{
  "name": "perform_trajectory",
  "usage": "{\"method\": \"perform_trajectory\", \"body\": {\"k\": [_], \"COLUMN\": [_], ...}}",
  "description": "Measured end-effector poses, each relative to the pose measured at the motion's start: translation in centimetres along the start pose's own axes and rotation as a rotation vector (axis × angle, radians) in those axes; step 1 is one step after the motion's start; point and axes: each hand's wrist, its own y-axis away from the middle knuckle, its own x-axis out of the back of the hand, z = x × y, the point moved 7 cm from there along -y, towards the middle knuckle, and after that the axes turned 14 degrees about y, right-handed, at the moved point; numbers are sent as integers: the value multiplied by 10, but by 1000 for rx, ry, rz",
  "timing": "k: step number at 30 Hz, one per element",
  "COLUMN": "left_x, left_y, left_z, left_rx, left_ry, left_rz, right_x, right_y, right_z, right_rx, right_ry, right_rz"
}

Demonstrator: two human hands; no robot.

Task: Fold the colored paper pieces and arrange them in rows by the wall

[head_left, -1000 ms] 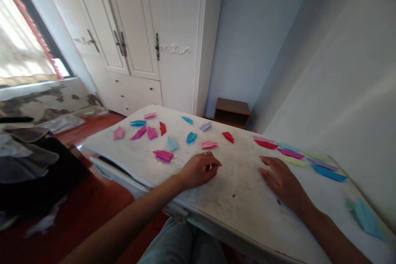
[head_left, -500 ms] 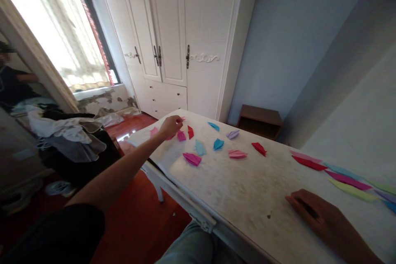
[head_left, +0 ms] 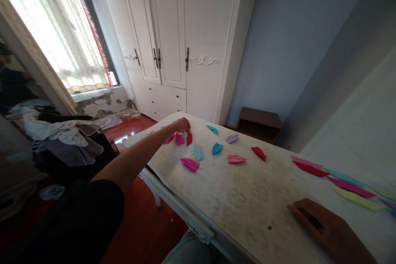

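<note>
My left hand (head_left: pixel 182 125) reaches across the far end of the table, its fingertips closed at the upper end of a red folded paper (head_left: pixel 189 139). Magenta folded papers (head_left: pixel 179 139) lie just left of it, partly behind my forearm. Nearer to me are a pale blue folded paper (head_left: pixel 198 152) and another magenta one (head_left: pixel 189 164). My right hand (head_left: pixel 324 225) rests loosely curled on the near right of the table, with no object visible in it.
On the white table (head_left: pixel 235 198) are also blue (head_left: pixel 217 148), purple (head_left: pixel 232 138), pink (head_left: pixel 236 159) and red (head_left: pixel 259 153) folded papers. Several overlapping coloured strips (head_left: pixel 351 186) line the right edge. A wardrobe (head_left: pixel 204 29) and a brown cabinet (head_left: pixel 260 120) stand beyond.
My left hand has shifted right, from a pink folded paper to the red one, now covering its top end. My right hand stays nearly still. The view has tilted slightly.
</note>
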Motion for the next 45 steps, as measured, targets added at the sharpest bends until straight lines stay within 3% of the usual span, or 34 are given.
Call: {"method": "perform_trajectory", "body": {"k": [8,14,20,29,32,37,45], "left_x": [10,-14,-64,-171,-212,-265,-293], "left_y": [34,70,122,175,175,155,122], "left_z": [36,88,144,207,223,231,237], "left_rx": [-48,-164,-251,-51,12,241,263], "left_ry": [399,849,1053,1264,1215,1148,962], "left_rz": [-14,-246,-474,-694,-739,-709,-615], "right_x": [4,5,6,8,9,10,11], "right_y": [0,1,0,-3,-4,-5,-7], "right_z": [-9,-11,-14,-18,-18,-16,-10], "right_rx": [5,8,19,21,23,34,-4], "right_ry": [8,52,86,94,79,22,-67], "right_rz": [-7,13,9,21,22,18,20]}}
